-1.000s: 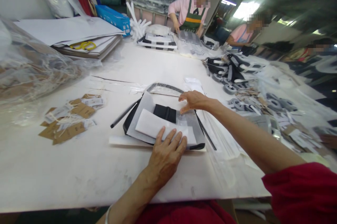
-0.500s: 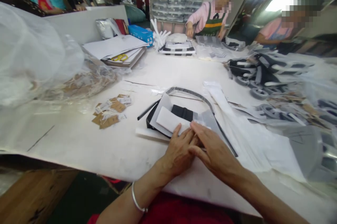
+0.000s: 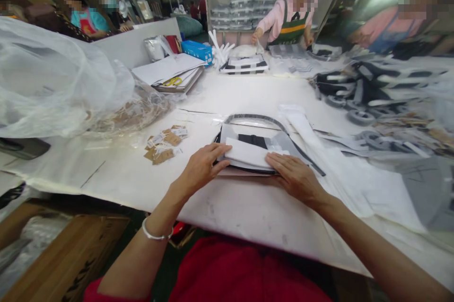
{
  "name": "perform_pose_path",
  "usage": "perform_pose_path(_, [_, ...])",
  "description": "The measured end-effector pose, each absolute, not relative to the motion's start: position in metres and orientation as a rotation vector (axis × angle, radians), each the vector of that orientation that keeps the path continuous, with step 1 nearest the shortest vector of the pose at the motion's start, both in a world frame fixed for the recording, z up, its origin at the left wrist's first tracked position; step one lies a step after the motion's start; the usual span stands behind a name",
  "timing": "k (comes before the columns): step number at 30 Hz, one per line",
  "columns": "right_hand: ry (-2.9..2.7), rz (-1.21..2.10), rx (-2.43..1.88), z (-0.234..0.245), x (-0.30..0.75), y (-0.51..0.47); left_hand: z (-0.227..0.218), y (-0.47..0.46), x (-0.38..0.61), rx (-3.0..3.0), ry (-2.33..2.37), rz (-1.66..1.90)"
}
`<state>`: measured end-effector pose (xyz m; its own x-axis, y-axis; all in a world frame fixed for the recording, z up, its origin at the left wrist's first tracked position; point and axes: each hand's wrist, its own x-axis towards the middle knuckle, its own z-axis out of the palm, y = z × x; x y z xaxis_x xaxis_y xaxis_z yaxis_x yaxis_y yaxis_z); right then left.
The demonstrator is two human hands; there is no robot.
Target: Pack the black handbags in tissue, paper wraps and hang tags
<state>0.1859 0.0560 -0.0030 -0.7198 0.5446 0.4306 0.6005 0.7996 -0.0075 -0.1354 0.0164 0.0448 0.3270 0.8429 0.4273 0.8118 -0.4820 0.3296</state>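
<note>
A black handbag (image 3: 250, 140) with a curved, wrapped strap (image 3: 258, 116) lies in front of me on the white table. Translucent sheeting covers parts of it. Across its near side runs a white foam strip (image 3: 246, 154). My left hand (image 3: 204, 167) rests at the strip's left end, fingers stretched out and thumb apart below them. On the right end, my right hand (image 3: 296, 176) lies with its fingers extended over the strip; its thumb is mostly hidden. Left of the bag is a small pile of brown hang tags (image 3: 165, 145) with white labels.
A large clear plastic bag (image 3: 64, 80) bulges at the left. Papers with yellow-handled scissors (image 3: 173, 81) and a blue box (image 3: 197, 51) stand farther back. White sheets (image 3: 354, 184) and a heap of wrapped black pieces (image 3: 369, 80) occupy the right. Co-workers stand around the table.
My hands, together over the foam strip before, have parted to its two ends. The bag sits straighter, and the strip lies flatter along its near side. The camera view has shifted.
</note>
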Motion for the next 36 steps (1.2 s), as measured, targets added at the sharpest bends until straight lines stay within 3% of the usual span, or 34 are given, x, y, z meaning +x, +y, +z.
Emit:
perform_pose_path(7, [-2.639,-0.143,-0.828,0.034,0.131,0.041,0.033,-0.005,-0.136,2.418,1.456,0.724])
perform_pose_path(14, [-2.570,-0.077,-0.893,0.013,0.081,0.047,0.019,0.009,-0.153,2.535,1.442,0.666])
perform_pose_path(24, [-2.561,-0.215,-0.836,-0.009,0.074,0.052,-0.028,0.019,-0.142,2.557,1.673,0.911])
perform_pose_path(31, [-2.498,-0.240,-0.848,-0.013,0.075,0.046,-0.030,0.009,-0.142,2.060,1.759,1.239])
perform_pose_path(36, [-2.459,-0.202,-0.871,-0.013,0.074,0.044,-0.016,0.008,-0.142,1.636,1.846,1.018])
